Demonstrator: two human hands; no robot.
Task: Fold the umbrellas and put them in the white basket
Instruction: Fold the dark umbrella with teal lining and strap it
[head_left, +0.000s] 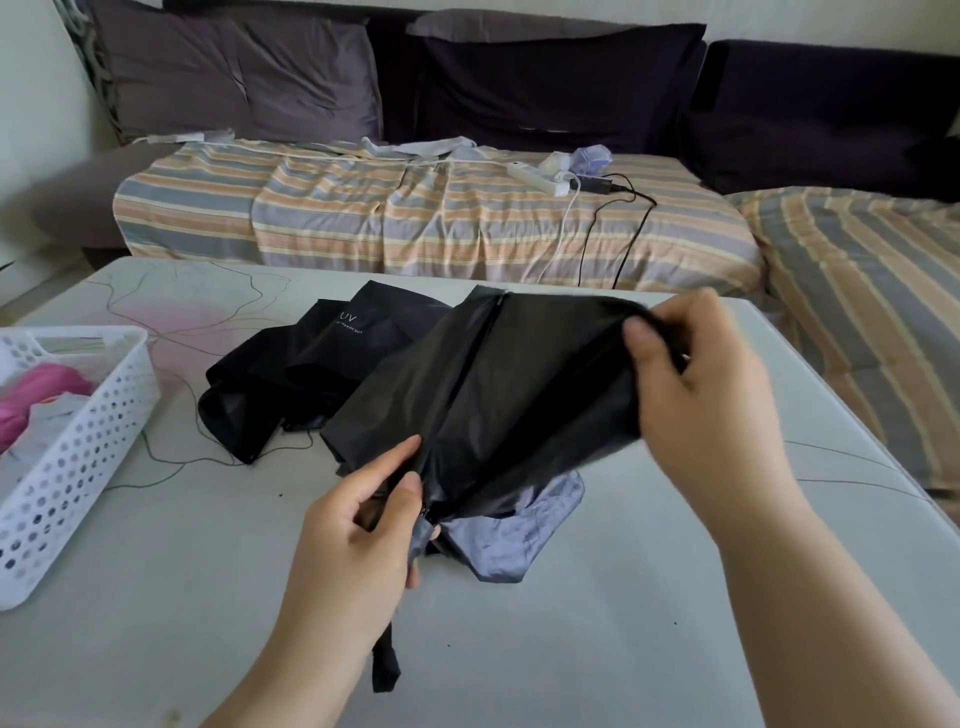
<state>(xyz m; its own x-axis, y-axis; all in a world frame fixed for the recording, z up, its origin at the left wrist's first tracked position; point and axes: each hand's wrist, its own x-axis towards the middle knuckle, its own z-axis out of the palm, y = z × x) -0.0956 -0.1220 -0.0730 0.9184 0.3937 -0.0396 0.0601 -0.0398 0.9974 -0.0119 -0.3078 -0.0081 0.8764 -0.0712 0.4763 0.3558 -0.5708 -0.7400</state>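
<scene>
Black, slightly glossy fabric of a collapsed folding umbrella (483, 384) stretches between both hands above the pale grey tabletop (597, 623). Its bunched near end, where a blue-grey underside shows, sits in the left hand (358, 535), whose thumb and fingers curl round it. At the far edge of the canopy, the right hand (696, 395) pinches a fold of cloth, thumb on top. A second black umbrella (306, 374) printed "UV" lies flat just behind. The white perforated plastic basket (78, 457) stands at the table's left edge, well apart from the held umbrella.
</scene>
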